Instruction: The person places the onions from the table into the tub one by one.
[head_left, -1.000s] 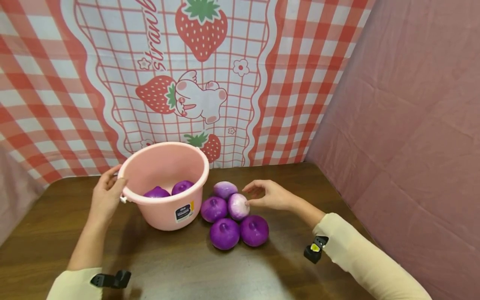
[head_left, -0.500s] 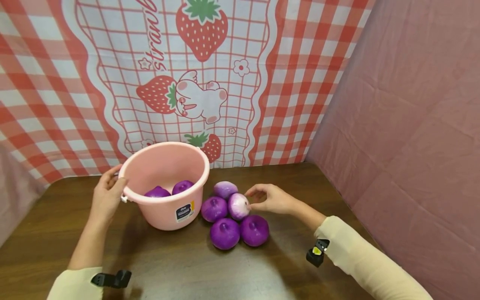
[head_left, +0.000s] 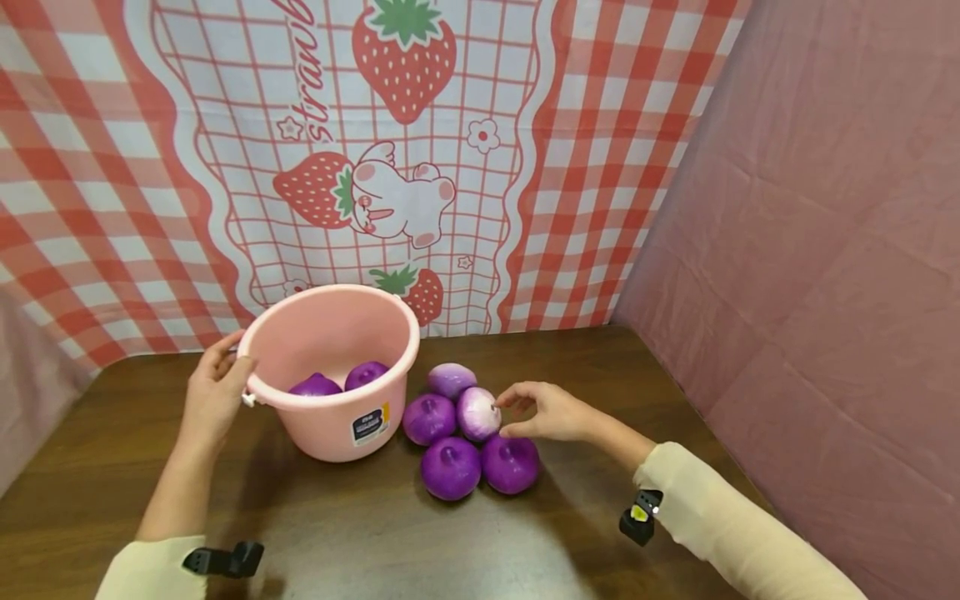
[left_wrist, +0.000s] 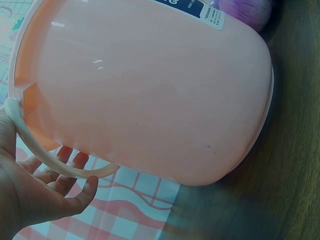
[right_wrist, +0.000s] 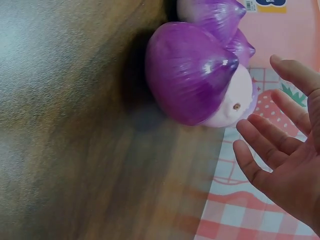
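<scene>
Left hand (head_left: 212, 398): placed at the left rim of a pink bucket (head_left: 318, 429), which is held in its grip. Two purple onions (head_left: 367, 374): contained in the bucket. Five onions (head_left: 451, 469): clustered on the brown worktop (head_left: 360, 533), just right of the bucket, a pale onion (head_left: 478, 414) included. Right hand (head_left: 551, 413): placed just beside the pale onion, grip moderately wide, fingers bent; contact cannot be told.

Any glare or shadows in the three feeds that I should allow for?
Head: pale glare on the near middle of the table; left wrist: dim, bluish cast, with small bright highlights on the pink bucket; right wrist: sheen on the tabletop at upper left, dark shadow beside the largest-looking onion, highlights near its tip.
</scene>
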